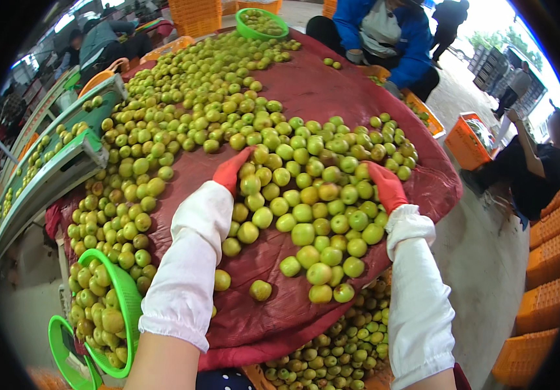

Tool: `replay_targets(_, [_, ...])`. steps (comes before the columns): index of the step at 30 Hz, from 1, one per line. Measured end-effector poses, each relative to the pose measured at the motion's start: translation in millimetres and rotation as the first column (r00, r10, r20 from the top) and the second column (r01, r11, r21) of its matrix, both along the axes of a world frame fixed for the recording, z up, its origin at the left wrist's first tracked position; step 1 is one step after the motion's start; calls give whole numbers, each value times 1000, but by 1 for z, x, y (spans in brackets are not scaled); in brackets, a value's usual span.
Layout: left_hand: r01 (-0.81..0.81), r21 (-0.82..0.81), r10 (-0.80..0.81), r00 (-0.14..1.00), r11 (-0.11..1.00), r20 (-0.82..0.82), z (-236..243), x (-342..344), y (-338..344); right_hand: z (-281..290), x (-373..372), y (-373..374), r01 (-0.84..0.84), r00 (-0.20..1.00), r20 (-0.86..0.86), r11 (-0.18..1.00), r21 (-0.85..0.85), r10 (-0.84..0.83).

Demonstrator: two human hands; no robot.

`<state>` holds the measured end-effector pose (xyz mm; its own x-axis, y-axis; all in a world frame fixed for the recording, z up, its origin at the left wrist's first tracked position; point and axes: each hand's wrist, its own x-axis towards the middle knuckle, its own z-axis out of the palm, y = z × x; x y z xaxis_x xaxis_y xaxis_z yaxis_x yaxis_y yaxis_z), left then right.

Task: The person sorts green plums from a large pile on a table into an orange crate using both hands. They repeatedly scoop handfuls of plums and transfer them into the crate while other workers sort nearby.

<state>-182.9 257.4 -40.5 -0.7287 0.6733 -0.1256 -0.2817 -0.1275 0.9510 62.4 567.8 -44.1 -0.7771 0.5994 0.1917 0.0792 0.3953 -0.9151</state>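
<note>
A loose heap of round green fruits [303, 214], some blushed reddish-brown, is spread over a dark red cloth [312, 78] that covers the table. My left hand [231, 172], in a red glove, lies against the heap's left side with its fingers stretched forward. On the right side, my right hand [386, 185], also red-gloved, has its fingers extended along the outer fruits. Both hands are open and cupped around the heap; their fingertips are partly hidden by fruit. White sleeve covers [199, 240] run up both forearms.
A green basket [124, 305] of fruit tilts at the lower left. More fruits [338, 351] fill a container below the table's front edge. A sorting conveyor [52, 175] stands left. A person in blue [351, 26] sits across; orange crates [543, 286] are stacked right.
</note>
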Motion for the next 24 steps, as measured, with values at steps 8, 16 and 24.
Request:
replay_targets(8, [322, 188, -340, 937, 928, 72, -6, 49, -2, 29, -15, -71, -218, 975, -22, 923, -316, 223])
replay_targets(16, [369, 88, -371, 831, 925, 413, 83, 152, -18, 40, 8, -133, -378, 856, 207, 847, -373, 473])
replay_targets(24, [471, 10, -369, 677, 882, 637, 50, 203, -24, 78, 57, -157, -423, 701, 561, 890, -170, 440])
